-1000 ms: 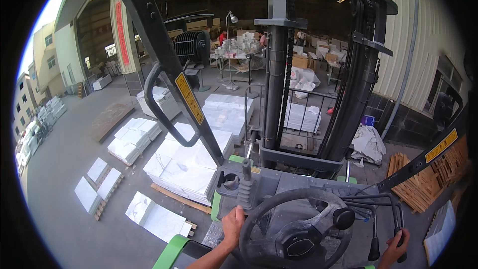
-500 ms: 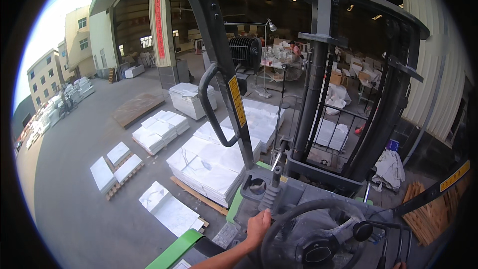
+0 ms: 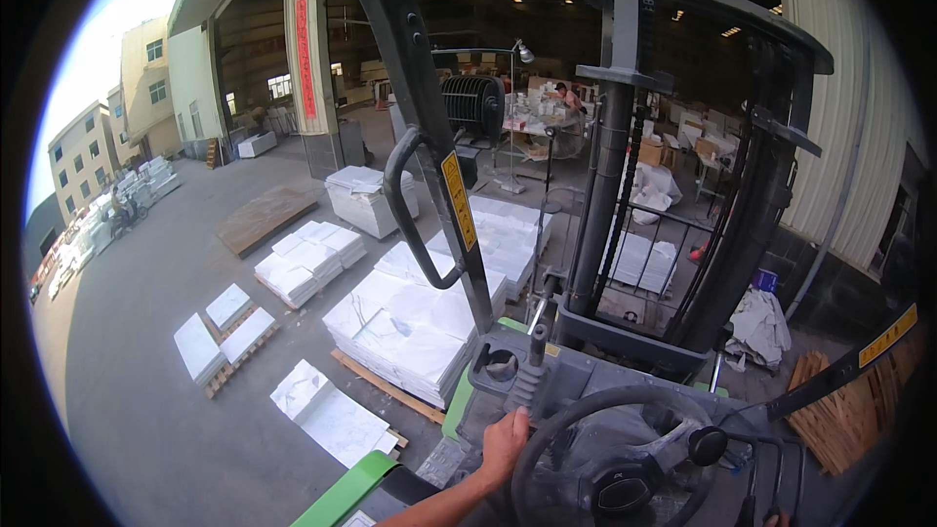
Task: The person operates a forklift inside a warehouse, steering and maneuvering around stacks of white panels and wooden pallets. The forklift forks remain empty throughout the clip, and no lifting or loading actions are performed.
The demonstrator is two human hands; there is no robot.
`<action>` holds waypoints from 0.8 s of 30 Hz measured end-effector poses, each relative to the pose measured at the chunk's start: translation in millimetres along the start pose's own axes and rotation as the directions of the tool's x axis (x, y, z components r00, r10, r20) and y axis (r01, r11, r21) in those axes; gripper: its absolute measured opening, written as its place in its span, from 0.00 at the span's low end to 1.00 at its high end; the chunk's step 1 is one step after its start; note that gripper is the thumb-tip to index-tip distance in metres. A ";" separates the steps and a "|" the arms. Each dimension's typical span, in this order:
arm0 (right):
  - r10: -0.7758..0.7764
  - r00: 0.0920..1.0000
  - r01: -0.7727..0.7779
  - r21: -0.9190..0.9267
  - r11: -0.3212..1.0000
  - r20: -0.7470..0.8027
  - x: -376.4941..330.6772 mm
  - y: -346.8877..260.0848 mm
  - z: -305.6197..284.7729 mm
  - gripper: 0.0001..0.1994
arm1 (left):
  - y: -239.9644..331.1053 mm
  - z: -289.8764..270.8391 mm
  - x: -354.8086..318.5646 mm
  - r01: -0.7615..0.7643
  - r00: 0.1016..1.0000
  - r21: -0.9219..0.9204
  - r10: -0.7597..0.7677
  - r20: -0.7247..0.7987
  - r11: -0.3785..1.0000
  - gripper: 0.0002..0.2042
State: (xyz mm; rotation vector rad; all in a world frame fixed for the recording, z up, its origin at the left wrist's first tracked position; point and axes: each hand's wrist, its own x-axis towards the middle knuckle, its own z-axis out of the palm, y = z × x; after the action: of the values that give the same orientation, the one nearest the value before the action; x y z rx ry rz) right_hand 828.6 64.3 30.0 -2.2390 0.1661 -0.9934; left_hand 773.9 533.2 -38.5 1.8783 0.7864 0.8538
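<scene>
I sit at the controls of a forklift with a black steering wheel (image 3: 576,408). My left hand (image 3: 504,444) is closed at the wheel's left rim, its fingers partly hidden. Just above that hand rises a lever with a ribbed rubber boot (image 3: 527,383). At the bottom edge, only a few fingertips of my right hand (image 3: 778,519) show, beside thin black control levers (image 3: 750,503); their grip is cut off. A round black knob (image 3: 708,446) sits on the right of the wheel.
The dark mast (image 3: 607,185) stands ahead, with a grab handle (image 3: 393,190) on the left post. Stacks of white stone slabs (image 3: 400,322) on pallets lie left and ahead. Wooden boards (image 3: 830,415) lie right, near a wall (image 3: 839,127). A person (image 3: 568,98) is inside the hall.
The whole view has shifted slightly, so the surroundings sit a little farther left. My left hand keeps its place at the wheel; the right fingertips have shifted slightly left.
</scene>
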 end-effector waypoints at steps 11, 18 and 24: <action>0.264 0.965 -0.250 0.307 0.918 -0.003 -26.3 38.6 47.9 0.19 | -7.8 -6.8 24.1 0.020 1.000 0.001 -0.020 -0.023 1.000 0.22; 0.233 0.967 -0.253 0.287 0.924 0.102 -40.5 -0.4 24.0 0.16 | 2.9 -11.0 23.4 0.046 0.999 -0.002 -0.046 -0.015 0.999 0.22; 0.235 0.962 -0.264 0.260 0.929 0.136 -47.7 -1.6 19.7 0.17 | 2.6 -13.0 24.2 0.045 0.999 0.020 -0.045 -0.011 0.999 0.22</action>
State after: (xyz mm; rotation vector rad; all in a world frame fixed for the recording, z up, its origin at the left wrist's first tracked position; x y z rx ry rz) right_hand 808.7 93.4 -7.7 -1.9503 0.2453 -0.7147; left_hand 777.3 557.5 -25.7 1.8683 0.8437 0.8316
